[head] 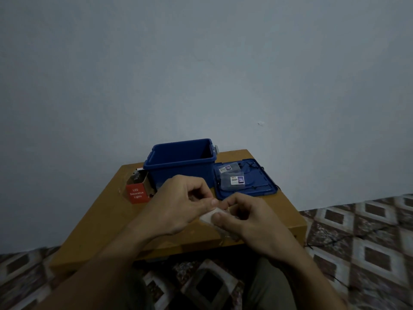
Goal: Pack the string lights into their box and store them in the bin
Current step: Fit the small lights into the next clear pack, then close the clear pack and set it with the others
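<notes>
— While both forearms reach in over the brown table [107, 215], how are your hands set?
— My left hand [178, 204] and right hand [248, 222] meet in front of me. The fingers are curled, and both thumbs pinch a small white piece [209, 217] between them. What it is I cannot tell.
— And the box?
— The red lights box [137, 193] stands open just left of the blue bin [178, 175], whose lid [263, 189] lies at its right.
</notes>
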Demonstrator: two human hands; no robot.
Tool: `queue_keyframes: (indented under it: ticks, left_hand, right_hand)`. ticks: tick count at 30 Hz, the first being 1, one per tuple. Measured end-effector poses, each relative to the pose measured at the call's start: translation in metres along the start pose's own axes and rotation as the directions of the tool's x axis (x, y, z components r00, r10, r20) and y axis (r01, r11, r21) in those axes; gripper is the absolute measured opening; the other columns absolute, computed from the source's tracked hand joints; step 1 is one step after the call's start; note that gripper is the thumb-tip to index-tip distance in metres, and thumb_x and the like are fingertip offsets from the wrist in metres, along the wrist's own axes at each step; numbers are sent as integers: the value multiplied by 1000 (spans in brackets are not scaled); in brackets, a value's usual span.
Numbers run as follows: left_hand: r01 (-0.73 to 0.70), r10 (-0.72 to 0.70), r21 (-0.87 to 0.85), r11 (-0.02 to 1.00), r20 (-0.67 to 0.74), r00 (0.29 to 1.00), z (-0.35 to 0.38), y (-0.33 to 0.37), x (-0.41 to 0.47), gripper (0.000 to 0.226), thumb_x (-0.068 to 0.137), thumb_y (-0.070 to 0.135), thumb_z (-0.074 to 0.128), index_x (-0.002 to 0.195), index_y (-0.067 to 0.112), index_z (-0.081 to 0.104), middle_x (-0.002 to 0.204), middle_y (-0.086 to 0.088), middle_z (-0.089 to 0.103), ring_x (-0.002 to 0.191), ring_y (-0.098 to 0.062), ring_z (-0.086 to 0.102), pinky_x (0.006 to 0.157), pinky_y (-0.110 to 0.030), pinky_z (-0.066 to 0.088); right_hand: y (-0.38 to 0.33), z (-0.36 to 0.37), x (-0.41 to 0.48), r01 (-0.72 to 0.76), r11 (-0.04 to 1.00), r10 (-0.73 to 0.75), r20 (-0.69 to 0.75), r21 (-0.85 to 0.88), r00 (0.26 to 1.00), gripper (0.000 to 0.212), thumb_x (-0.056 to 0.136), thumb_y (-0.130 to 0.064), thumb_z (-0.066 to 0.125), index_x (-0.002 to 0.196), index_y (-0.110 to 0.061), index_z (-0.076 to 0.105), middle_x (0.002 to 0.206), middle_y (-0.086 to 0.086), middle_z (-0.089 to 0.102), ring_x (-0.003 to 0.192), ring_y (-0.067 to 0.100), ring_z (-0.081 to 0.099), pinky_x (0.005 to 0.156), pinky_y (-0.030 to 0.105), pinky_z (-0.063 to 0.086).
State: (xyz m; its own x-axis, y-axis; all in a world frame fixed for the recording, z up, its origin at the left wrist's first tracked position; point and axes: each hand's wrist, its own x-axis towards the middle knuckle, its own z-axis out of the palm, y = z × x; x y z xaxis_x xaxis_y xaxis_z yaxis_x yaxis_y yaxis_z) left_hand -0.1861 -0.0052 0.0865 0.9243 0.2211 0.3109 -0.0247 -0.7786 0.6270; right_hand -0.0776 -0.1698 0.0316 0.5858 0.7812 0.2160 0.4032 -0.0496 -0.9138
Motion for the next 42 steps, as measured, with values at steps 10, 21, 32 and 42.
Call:
queue_keyframes:
  ticks: [10, 21, 32, 42]
  left_hand:
    - [102, -99, -78, 992, 42, 994, 29, -13, 25, 13, 84, 29, 77, 77, 19, 74, 76, 1, 72, 72, -13, 67, 68, -38, 57]
    - [303, -318, -281, 911, -11, 948, 74, -53, 69, 23, 99, 37, 56, 89, 23, 71, 81, -2, 70, 69, -16, 65, 66, -34, 53]
    - [423, -446, -213, 881, -75, 892, 99, -101, 152, 41, 102, 23, 52, 142, 15, 47, 115, 0, 62, 61, -10, 65, 40, -14, 41]
    - [511, -528, -231, 828, -14, 849, 111, -112, 173, 44, 101, 25, 52, 143, 14, 45, 121, -1, 60, 68, -15, 69, 61, -29, 49]
  right_hand:
    - [20, -2, 8, -164, 981, 164, 4, 101, 986, 10, 88, -33, 73, 84, -24, 73, 82, 8, 72, 68, 17, 65, 65, 33, 53]
    - [65, -1, 22, -324, 908, 369, -141, 264, 919, 15, 91, -22, 67, 85, -8, 70, 82, 12, 70, 68, 15, 62, 56, 23, 49]
    - [88, -36, 105, -351, 806, 540, -349, 477, 766, 12, 92, -18, 65, 92, -6, 67, 90, 12, 67, 76, 24, 64, 64, 35, 50]
    - [105, -28, 159, -315, 845, 497, -415, 433, 762, 16, 91, -19, 63, 91, -3, 64, 85, 11, 61, 72, 21, 59, 55, 31, 43]
